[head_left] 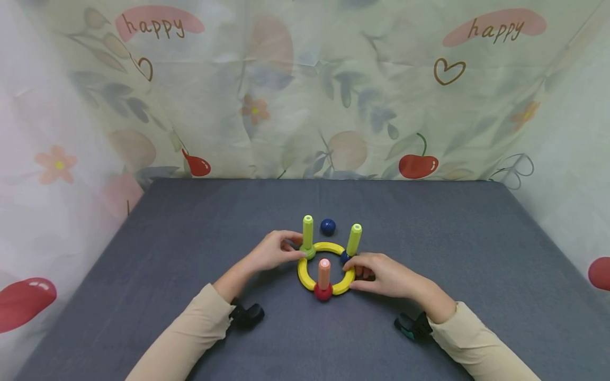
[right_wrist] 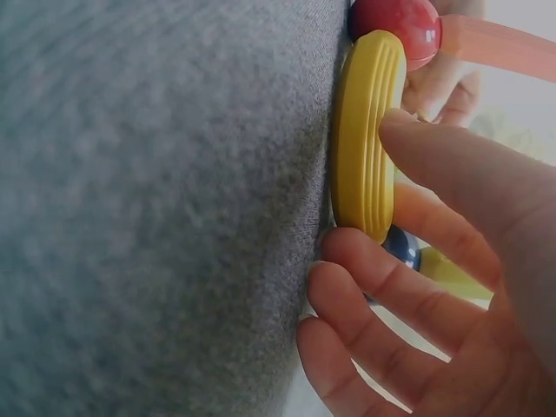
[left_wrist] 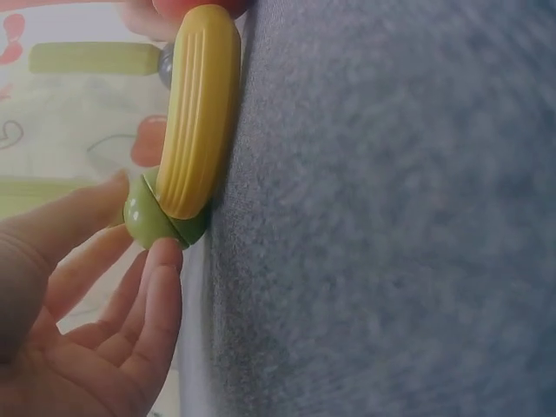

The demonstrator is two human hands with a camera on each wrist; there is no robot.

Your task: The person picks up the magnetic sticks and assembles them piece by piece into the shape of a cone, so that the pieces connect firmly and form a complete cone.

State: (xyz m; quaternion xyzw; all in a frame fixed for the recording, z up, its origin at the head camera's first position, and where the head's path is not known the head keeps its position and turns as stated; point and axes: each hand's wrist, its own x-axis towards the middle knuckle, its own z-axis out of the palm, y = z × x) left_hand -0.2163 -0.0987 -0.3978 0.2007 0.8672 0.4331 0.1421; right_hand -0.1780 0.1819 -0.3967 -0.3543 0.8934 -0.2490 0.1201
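Observation:
On the dark table, yellow curved pieces [head_left: 305,275] joined by balls form a ring. The left hand [head_left: 276,250] pinches the green ball [left_wrist: 149,213] at the ring's left, thumb on one side and fingers on the other. A light green rod [head_left: 307,233] stands upright from that ball. At the ring's right, the right hand [head_left: 383,273] holds a yellow curved piece [right_wrist: 368,139], its thumb on the side and fingers around the end by the blue ball [right_wrist: 401,247]. A second light green rod [head_left: 354,241] leans slightly from this ball. A salmon rod [head_left: 324,273] rises from the red ball [head_left: 323,292] in front.
A loose dark blue ball [head_left: 328,227] lies just behind the ring. Black wrist devices [head_left: 248,316] are strapped under both cuffs. A patterned cloth [head_left: 305,106] hangs at the table's back edge and along the sides.

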